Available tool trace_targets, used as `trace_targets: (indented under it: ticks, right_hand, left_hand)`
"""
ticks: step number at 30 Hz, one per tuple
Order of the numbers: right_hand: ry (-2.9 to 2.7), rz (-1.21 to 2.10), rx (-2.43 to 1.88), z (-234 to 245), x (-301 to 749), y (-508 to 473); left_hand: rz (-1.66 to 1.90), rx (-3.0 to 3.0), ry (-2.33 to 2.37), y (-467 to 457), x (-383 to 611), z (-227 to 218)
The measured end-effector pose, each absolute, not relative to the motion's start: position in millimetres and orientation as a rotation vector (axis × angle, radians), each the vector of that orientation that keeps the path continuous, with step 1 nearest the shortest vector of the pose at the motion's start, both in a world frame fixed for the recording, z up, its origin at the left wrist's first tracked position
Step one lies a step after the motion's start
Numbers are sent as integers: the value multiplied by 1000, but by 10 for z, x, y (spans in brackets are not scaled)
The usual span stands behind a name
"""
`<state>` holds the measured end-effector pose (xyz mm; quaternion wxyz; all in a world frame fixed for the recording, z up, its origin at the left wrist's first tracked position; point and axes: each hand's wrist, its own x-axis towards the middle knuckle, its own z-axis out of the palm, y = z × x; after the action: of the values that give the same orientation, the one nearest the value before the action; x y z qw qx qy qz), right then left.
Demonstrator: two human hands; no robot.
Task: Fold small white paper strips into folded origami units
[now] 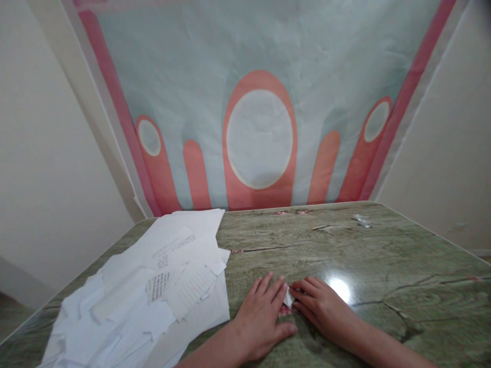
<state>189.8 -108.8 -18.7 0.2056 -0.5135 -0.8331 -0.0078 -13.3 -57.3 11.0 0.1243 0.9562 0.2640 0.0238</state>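
A small white piece of paper (288, 297) lies on the table between my two hands, partly covered by fingers. My left hand (261, 317) rests flat beside it with the fingers stretched out and the thumb apart; its index finger is at the paper's left edge. From the other side, my right hand (320, 305) has its fingers bent and drawn together on the paper's right edge. How the paper is folded is too small to make out.
To the left, a loose pile of white papers (192, 327), some with printed text, spreads over the wood-patterned table (383, 266). Small crumpled silvery-white scraps (362, 221) lie at the far right. Behind the table hangs a backdrop (261, 138) with arches and circles.
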Motion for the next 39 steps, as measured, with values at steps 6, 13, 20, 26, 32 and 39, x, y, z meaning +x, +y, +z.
trace_targets:
  ticks: [6, 13, 20, 26, 32, 39]
  right_hand:
    - [-2379, -120, -1479, -173, 1900, -1094]
    - [-2426, -130, -1513, -87, 1865, -1103]
    - [-2379, -58, -1506, -45, 1871, -1116]
    - [-2294, 41, -1479, -60, 1891, -1100]
    - [-2305, 3, -1471, -36, 1865, -1086]
    - [-2302, 46, -1529, 24, 1833, -1078]
  left_hand:
    - [74, 2782, 815, -592, -138, 127]
    - [28, 2856, 837, -742, -35, 183]
    - [-45, 2827, 808, -769, -37, 150]
    - [-43, 2798, 813, -743, -40, 196]
    - [17, 2777, 913, -742, -37, 155]
    - [-29, 2776, 880, -694, -32, 166]
